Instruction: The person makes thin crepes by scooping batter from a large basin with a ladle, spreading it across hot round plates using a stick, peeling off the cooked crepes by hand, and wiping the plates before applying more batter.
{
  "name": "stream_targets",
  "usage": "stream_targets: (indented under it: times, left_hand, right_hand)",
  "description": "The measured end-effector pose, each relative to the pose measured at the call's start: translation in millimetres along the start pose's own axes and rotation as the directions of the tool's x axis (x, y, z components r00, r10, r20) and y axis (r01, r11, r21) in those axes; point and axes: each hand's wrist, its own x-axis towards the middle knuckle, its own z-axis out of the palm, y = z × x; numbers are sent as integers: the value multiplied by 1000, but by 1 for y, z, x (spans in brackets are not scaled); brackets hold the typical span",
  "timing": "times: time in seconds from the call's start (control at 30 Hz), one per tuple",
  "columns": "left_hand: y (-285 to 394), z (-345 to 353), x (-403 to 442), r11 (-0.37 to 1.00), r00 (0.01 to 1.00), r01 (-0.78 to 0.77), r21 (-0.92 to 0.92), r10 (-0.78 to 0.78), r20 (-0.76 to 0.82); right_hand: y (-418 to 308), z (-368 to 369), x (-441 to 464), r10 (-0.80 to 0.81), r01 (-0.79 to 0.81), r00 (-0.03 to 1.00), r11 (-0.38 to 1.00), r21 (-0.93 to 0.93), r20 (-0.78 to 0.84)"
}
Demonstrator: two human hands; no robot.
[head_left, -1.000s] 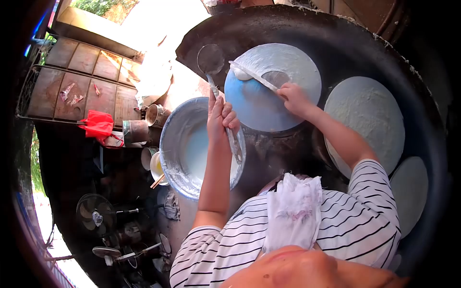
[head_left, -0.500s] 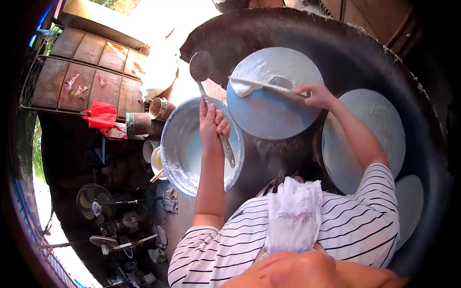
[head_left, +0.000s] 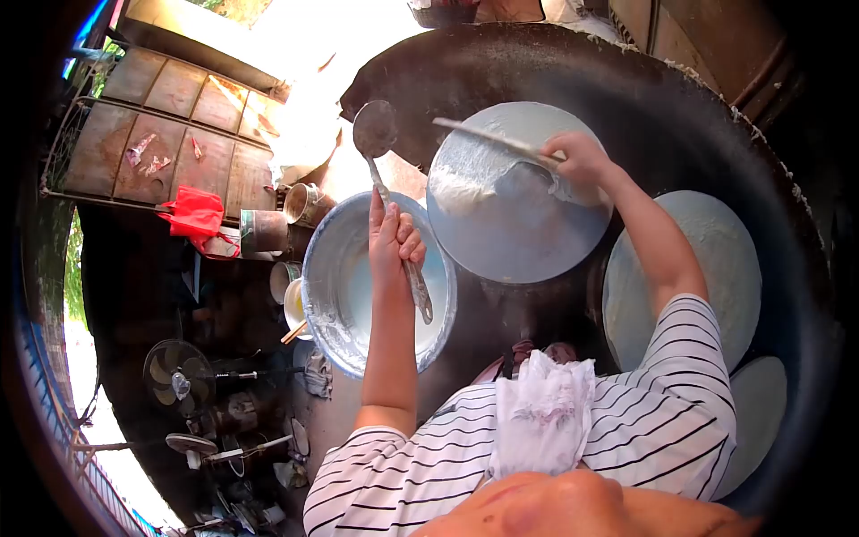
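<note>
My left hand (head_left: 396, 243) is closed round the handle of a long metal ladle (head_left: 374, 130), its round bowl pointing up and away from me. Below that hand is a wide tub (head_left: 320, 336) with a bluish rim and pale liquid inside. My right hand (head_left: 578, 158) grips one end of a flat spreading stick (head_left: 490, 137). The stick lies across the far half of a round griddle plate (head_left: 519, 255). Thick white batter (head_left: 470, 179) is smeared unevenly over that half, while the near half looks thinly coated.
A second round plate with a pale layer (head_left: 689, 277) lies to the right, and another (head_left: 759, 416) lower down. A dark curved rim (head_left: 537, 45) surrounds them. Buckets (head_left: 264, 231), a red bag (head_left: 194, 211) and a fan (head_left: 179, 376) stand to the left.
My right hand has moved the stick slightly upward over the plate, and the white batter has spread differently. The view has shifted a little. My left hand keeps hold of the ladle.
</note>
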Motion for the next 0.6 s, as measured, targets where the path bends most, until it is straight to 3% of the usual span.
stream_targets:
  times: [0.07, 0.1, 0.2, 0.3, 0.33, 0.37, 0.43, 0.47, 0.5, 0.53, 0.57, 0.6]
  left_hand:
    - [4, 7, -3, 1000, 1000, -13, 26, 13, -10]
    - [4, 7, -11, 999, 999, -4, 36, 5, -32]
    - [11, -22, -17, 999, 974, -4, 54, -9, 226]
    - [5, -8, -9, 998, 995, 58, 6, -59, 76]
    - [1, -13, -5, 995, 994, 67, -76, -60, 86]
    - [1, -16, -2, 997, 984, 52, -57, -42, 175]
    - [9, -33, -21, 999, 956, 47, -14, -41, 290]
    - [16, -34, -28, 993, 949, 6, 118, -43, 313]
    - [12, -33, -24, 997, 961, 70, 30, -76, 267]
    - [9, -29, -18, 990, 968, 132, -55, -117, 222]
    - [5, -23, -12, 974, 968, 180, -138, -150, 201]
    - [-1, -8, -10, 959, 969, 190, -208, -149, 198]
  right_hand:
    - [-9, 17, -6, -137, 135, 980, 990, 24, 143]
    - [-14, 21, -23, -87, 69, 971, 994, 87, 221]
    - [-41, -13, -53, 75, -160, 907, 972, 173, 415]
    - [-18, 6, -35, -2, -35, 970, 988, 150, 242]
    - [-28, 10, -33, -151, 121, 962, 983, 142, 226]
    - [-40, 8, -45, -53, -1, 946, 986, 166, 321]
    - [-59, -5, -80, -100, 49, 931, 987, 151, 351]
    - [-63, -18, -97, -9, -71, 928, 977, 201, 373]
    - [-66, -31, -105, 134, -211, 905, 965, 154, 403]
    - [-59, -21, -110, 168, -189, 976, 969, 158, 135]
    - [-48, -6, -111, 178, -155, 970, 978, 143, -165]
    - [-37, 17, -113, 172, -182, 938, 983, -4, -301]
